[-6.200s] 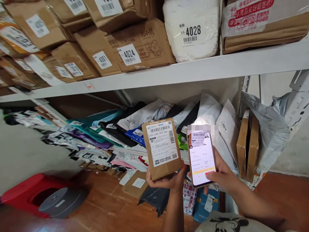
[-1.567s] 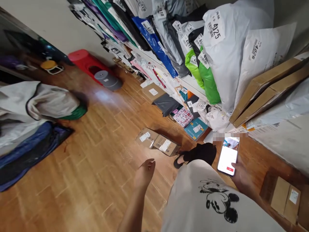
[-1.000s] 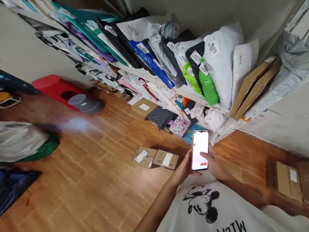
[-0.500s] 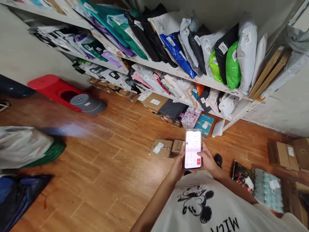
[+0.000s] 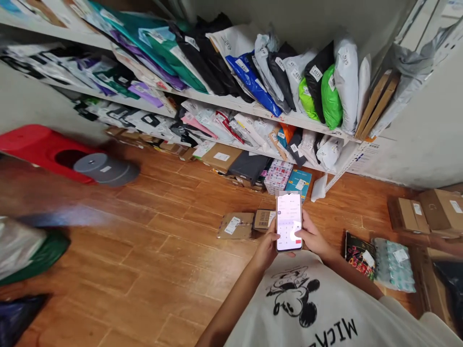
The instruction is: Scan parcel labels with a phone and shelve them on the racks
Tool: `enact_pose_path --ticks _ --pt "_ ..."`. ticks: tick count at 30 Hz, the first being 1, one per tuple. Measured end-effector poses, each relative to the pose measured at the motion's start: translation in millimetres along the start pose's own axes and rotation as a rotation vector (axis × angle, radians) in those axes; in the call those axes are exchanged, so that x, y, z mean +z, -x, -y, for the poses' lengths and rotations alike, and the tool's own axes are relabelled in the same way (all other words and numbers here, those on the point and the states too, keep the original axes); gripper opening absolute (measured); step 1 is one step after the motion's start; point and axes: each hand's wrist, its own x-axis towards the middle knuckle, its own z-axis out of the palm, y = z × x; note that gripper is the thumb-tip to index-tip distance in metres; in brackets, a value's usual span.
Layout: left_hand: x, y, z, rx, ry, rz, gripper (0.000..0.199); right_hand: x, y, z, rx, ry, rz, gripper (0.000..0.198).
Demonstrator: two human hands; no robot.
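Observation:
A smartphone [image 5: 288, 217] is held upright in front of my body, its bright screen showing a number keypad with a red key at the lower right. My left hand [image 5: 266, 246] is closed around the phone's left side, its thumb at the screen edge. My right hand [image 5: 311, 236] grips the opposite side, with the thumb lying over the right part of the keypad. The fingers behind the phone are mostly hidden. Just beyond the phone, a flat cardboard box [image 5: 236, 225] and a smaller brown carton [image 5: 263, 219] lie on the floor.
Ahead stands a white shelf rack [image 5: 253, 102] packed with labelled parcel bags, including a green bag [image 5: 331, 99]. Boxes line the floor beneath it. A grey bin [image 5: 104, 168] and a red plastic object [image 5: 32, 149] are at the left. Cartons [image 5: 443, 209] sit at the right.
My view has turned slightly right, so the shelves and floor items shift left. Both hands still hold the phone; the left thumb has come onto the screen edge.

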Motion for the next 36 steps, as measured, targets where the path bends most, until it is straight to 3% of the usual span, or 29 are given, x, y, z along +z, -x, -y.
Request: enact_pose_path --ticks 5,10,15,21,24,26,29,32,36 --pt "16 -5 1 -0.034 0.015 0.108 0.102 -17 13 8 -0.031 -0.033 -0.038 0.071" --pt "37 -15 13 -0.069 -0.033 0.222 0.114 -37 34 19 -0.051 -0.052 -0.125 0.061" --pt "68 -23 30 -0.14 -0.117 0.254 0.107 -64 60 26 -0.08 -0.063 -0.23 0.049" --pt "104 -31 60 -0.167 0.021 0.346 0.102 -103 87 19 -0.118 -0.082 -0.311 0.041" --pt "113 -38 81 -0.202 0.013 0.325 0.1 -123 99 17 -0.132 -0.086 -0.267 0.054" --pt "115 -43 98 -0.214 0.028 0.269 0.1 -138 106 14 -0.122 -0.08 -0.182 0.071" --pt "111 -49 128 -0.21 0.093 0.174 0.1 -158 113 1 -0.046 -0.113 -0.042 0.079" --pt "102 -54 159 -0.255 0.102 0.116 0.094 -169 111 -16 0.054 -0.256 -0.063 0.066" --pt "91 -60 190 -0.257 0.103 0.07 0.091 -174 105 -22 0.078 -0.335 -0.082 0.049"
